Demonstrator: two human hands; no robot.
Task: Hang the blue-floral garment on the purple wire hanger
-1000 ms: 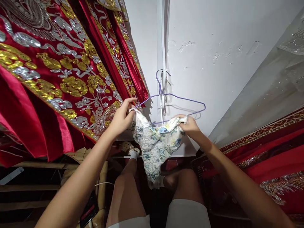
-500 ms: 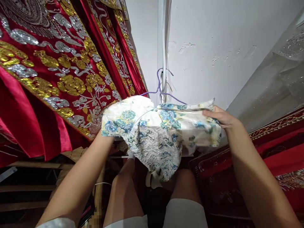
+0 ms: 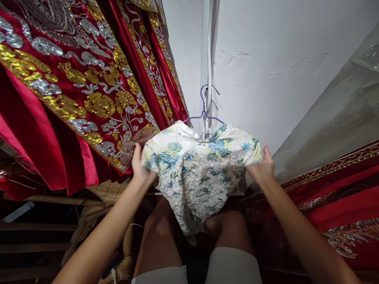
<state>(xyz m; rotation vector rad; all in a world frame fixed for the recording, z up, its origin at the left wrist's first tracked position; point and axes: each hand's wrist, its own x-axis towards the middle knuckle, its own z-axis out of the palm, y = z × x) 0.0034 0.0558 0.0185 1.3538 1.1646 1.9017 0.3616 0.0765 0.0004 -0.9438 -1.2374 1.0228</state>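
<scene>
Head view: I see the left hand (image 3: 140, 169) at the sleeve end of a flowered shirt (image 3: 201, 165), thumb standing up beside the cuff, the other fingers gone behind the cloth, so whether they are clamped I can't tell. The right hand (image 3: 263, 169) is at the other sleeve end, right of centre; its thumb points up, apart from the cloth, and the rest of its fingers are mostly hidden too. Between them the shirt spreads across the middle of the frame, collar up, its hem hanging over the gap between two bare knees. A purple hanger (image 3: 203, 113) rises above the collar, in front of a white wall (image 3: 275, 39). A red embroidered gown (image 3: 99, 103) fills the upper left; more red clothing (image 3: 334, 213) lies at lower right.
</scene>
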